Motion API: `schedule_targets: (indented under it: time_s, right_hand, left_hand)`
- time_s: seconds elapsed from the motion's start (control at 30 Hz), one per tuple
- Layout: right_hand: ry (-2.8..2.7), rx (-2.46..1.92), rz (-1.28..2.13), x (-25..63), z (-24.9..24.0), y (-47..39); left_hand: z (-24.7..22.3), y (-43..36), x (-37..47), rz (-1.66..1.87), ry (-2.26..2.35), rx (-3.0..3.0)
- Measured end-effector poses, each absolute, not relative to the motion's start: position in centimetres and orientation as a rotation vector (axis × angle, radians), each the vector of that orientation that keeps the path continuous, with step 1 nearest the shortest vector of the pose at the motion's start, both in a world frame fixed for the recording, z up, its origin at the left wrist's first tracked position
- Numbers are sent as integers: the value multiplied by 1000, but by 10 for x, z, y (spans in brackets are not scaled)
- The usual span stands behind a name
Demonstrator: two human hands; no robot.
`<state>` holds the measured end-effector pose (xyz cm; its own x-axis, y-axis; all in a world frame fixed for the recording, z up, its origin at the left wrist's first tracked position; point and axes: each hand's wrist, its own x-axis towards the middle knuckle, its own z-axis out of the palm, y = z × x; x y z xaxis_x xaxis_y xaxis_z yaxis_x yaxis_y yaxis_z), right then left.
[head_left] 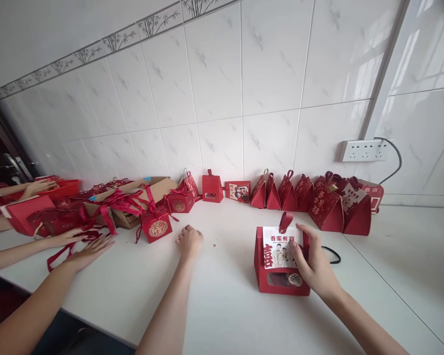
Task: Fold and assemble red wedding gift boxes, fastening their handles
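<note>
On the surface (225, 305), right of centre: the red gift box (262, 279) is standing upright, its printed card (276, 246) and clear window (277, 279) facing the wearer.
Box body: it is looking light and fairly stiff, like folded card, though the walls are probably crushable and the window is seeming the weakest part.
Where to hold: the side edges are offering the safest purchase; the loop handle (286, 222) is standing free on top and likely suiting a lift.
Right hand (315, 264): it is gripping the upper right side, thumb pressing the card's front, index finger reaching along the top corner; the other fingers are mostly hiding.
Right forearm (362, 318): it is slanting in from the lower right.
Left hand (190, 241): it is resting near the ribboned box (157, 229), fingers curling inward, apparently holding nothing; how tightly they are closing, I cannot tell.
Left forearm (170, 305): it is rising from the bottom edge.
</note>
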<state>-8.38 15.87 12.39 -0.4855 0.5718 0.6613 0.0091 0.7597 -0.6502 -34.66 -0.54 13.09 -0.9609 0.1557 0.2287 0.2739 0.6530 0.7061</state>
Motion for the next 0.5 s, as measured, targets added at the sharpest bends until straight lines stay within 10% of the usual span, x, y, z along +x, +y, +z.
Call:
schedule_targets:
  time_s: [0.5]
  right_hand:
    - [-2011,-477,802,-84,128,155]
  left_hand:
    - [149,30,-301,-2316,-2339,-931]
